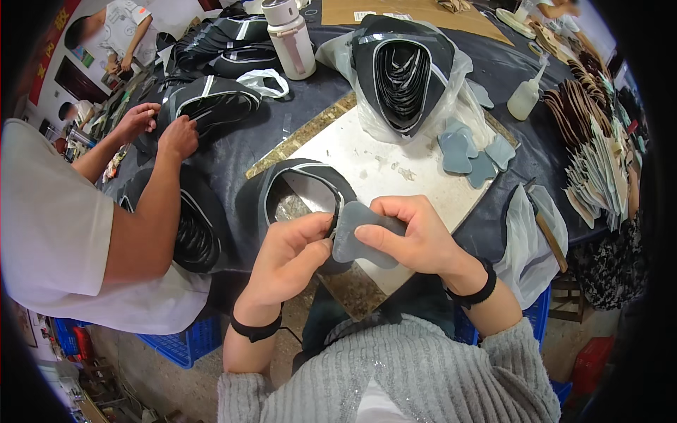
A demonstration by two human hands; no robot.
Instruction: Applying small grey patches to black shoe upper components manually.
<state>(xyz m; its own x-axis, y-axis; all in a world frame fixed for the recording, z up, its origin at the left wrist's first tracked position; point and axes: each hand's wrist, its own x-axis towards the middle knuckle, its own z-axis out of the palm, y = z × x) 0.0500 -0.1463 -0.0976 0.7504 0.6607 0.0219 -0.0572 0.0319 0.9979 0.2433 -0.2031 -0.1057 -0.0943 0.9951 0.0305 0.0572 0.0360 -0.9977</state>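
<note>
While both my hands pinch grey pad (363,240): left hand (289,257) grips left edge, right hand (416,236) right edge, black shoe upper (300,180) beneath.

A white flask (290,39) and squeeze bottle (525,96) stand on the dark counter (296,106), near bagged black pieces (403,70), spare grey pads (471,151) and, perhaps, a hammer (549,236).

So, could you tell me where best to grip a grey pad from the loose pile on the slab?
Probably pinch the top grey pad by its free near edge, coming from the person's side: the pads lie flat and overlapping on the slab, with a bagged stack behind.
</note>
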